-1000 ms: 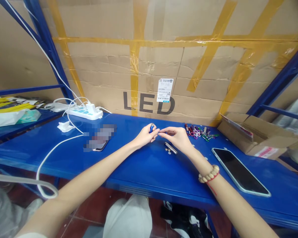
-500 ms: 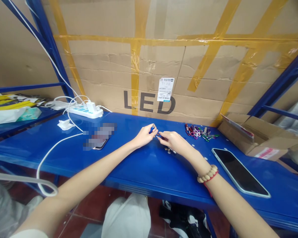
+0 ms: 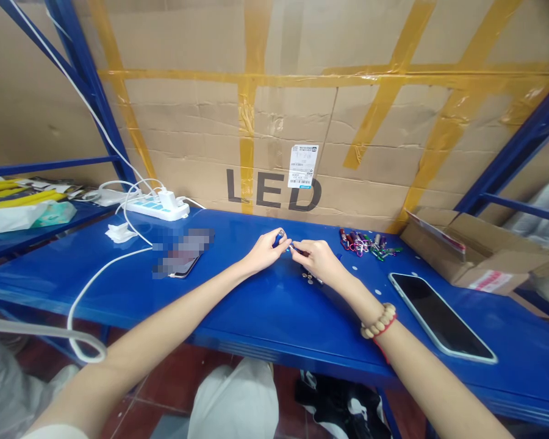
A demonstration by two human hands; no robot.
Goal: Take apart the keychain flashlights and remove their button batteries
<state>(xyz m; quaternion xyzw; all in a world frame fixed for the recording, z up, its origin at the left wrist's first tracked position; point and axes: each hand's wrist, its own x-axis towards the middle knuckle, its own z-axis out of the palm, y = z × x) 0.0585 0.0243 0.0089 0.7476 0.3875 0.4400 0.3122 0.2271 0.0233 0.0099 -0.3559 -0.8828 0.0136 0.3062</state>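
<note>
My left hand is closed around a small blue cylinder, a keychain flashlight, held just above the blue metal shelf. My right hand pinches a tiny part at the flashlight's end; the two hands meet fingertip to fingertip. Under my right hand lie small silver button cells and part of a silver tube, mostly hidden. A pile of coloured keychain flashlights lies to the right of my hands.
A phone lies face up at the right, another phone at the left. A power strip with white cables sits at the back left. An open cardboard box stands at far right; a taped carton marked LED forms the back wall.
My right hand moved left and closed in on the flashlight's end, covering the silver tube that lay exposed on the shelf. My left hand stayed almost in place.
</note>
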